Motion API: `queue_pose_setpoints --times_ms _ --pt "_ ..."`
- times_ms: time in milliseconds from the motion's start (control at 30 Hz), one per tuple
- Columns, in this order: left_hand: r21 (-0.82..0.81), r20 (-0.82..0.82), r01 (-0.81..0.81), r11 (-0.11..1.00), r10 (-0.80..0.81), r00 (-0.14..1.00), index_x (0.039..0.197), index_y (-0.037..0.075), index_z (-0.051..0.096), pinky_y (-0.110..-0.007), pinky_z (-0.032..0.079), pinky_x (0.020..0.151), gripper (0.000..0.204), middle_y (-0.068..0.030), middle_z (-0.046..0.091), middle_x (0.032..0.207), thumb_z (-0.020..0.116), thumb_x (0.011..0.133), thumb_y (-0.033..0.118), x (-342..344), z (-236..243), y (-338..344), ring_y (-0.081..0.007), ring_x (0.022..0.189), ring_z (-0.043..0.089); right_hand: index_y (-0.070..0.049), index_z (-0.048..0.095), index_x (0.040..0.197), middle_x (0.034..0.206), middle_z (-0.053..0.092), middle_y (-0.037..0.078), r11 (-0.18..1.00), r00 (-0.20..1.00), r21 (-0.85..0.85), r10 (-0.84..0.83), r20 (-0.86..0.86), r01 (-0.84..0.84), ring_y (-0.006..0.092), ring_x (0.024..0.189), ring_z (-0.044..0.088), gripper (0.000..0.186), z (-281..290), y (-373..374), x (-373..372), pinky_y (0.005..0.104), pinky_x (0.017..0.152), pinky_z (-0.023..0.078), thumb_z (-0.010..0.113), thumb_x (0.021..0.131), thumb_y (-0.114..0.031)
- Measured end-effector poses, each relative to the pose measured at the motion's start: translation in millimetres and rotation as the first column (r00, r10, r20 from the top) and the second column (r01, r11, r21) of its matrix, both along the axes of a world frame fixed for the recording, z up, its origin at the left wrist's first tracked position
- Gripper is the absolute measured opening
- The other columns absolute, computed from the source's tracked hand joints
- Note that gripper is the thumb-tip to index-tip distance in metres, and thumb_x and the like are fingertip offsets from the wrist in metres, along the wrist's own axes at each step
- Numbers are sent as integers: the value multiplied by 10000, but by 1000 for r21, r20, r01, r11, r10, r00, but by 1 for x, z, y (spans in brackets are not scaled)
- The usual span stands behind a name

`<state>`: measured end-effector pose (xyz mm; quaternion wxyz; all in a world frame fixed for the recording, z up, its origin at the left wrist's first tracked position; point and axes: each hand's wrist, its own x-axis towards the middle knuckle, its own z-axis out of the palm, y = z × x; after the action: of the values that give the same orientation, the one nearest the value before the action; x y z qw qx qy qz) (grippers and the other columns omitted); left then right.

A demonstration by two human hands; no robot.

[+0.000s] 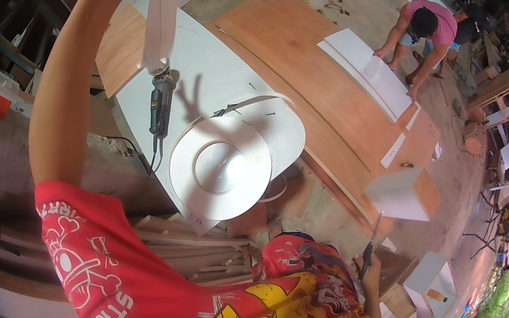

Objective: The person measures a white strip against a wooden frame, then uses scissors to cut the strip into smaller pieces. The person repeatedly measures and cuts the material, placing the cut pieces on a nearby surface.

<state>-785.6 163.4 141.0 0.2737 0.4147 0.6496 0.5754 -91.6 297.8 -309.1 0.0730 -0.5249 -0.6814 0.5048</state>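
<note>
My left arm [68, 87] reaches up past the top edge, and its hand is out of view. Near its wrist a long, thin pinkish-brown wood strip [161, 26] runs upward out of the picture. On the white board below lies a black and grey angle grinder [160, 104] with its cord. Beside it sits a large white coil of what looks like edge banding [190, 183], with loose strip curling round it. At lower right my right hand [370, 270] is closed round a hand tool with a black handle and a long narrow metal blade [376, 228].
Several nails or screws [252, 86] lie on the white tabletop [201, 44]. To the right spreads a large brown plywood sheet [289, 32]. Across it a person [436, 22] in pink bends over a white panel [372, 76]. White boxes [400, 194] and timber lengths [183, 249] stand nearby.
</note>
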Motion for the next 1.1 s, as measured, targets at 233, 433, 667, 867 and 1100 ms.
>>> queue_pose_setpoints --times_ms 233,433,667,867,1100 --pt "-591 -677 -370 717 -192 711 1114 85 550 -390 490 798 446 -86 628 828 522 1046 524 -49 -54 12 -212 831 626 -15 598 783 668 564 -3 999 998 -1 -42 48 42 98 631 486 355 -7 8 -15 294 585 409 800 906 -281" --pt "-656 -657 -689 308 -683 321 1408 -5 546 -500 477 1018 723 -280 494 1367 575 989 583 -134 -161 -77 -437 1248 551 -12 622 842 724 667 50 998 997 50 24 69 -28 111 585 579 285 -17 11 -5 280 554 460 781 925 -234" --pt "-600 -800 -670 437 -342 493 1273 18 647 -447 515 991 372 -258 505 1281 716 949 187 -223 -300 -224 -424 1152 586 -26 581 738 610 553 15 992 994 111 53 90 -63 101 590 465 361 -14 8 -17 301 557 409 840 865 -243" --pt "-463 -235 -623 631 590 772 1336 -11 473 -388 577 787 474 -166 510 1220 555 871 20 -250 -413 -309 -253 1023 606 -33 576 734 609 523 4 980 975 161 85 207 -119 105 592 436 377 -4 17 -28 311 550 399 849 859 -262" --pt "-671 -590 -573 471 129 797 1120 31 747 -415 542 938 387 -205 560 1189 671 756 -81 -183 -448 -344 -398 1075 626 -27 539 728 619 507 2 986 985 146 55 163 -79 89 611 432 399 10 24 -46 299 557 393 840 869 -248"
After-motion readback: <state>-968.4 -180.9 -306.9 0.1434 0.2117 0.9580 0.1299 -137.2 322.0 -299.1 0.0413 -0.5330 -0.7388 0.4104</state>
